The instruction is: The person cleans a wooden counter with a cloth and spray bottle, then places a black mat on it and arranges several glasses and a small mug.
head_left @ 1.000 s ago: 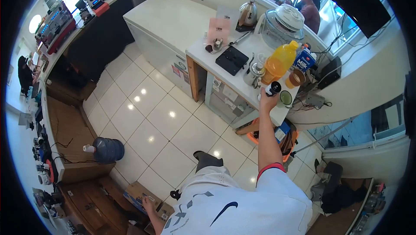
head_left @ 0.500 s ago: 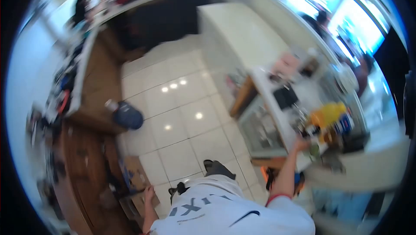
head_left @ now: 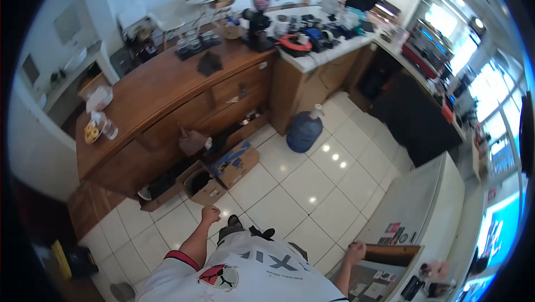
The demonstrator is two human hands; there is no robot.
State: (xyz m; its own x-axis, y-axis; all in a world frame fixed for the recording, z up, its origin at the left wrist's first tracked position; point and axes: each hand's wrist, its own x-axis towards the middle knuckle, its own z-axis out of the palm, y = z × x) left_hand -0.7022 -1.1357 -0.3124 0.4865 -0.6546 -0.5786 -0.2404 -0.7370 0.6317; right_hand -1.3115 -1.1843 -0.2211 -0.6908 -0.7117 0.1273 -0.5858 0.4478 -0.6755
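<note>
My left hand hangs over the white tiled floor as a closed fist with nothing in it, a little in front of an open cardboard box. Low at the right, my right hand is curled and empty beside the wooden edge of a white counter. Below both arms I see my white shirt and dark shoes.
A long wooden counter with drawers runs across the far side, loaded with coffee gear. A blue water jug lies on the floor near it. A blue-printed box sits by the open one. A white chest freezer stands right.
The view has swung from the white counter with the juice bottle round to the wooden counter. My right hand has let go of the dark cup and dropped to my side.
</note>
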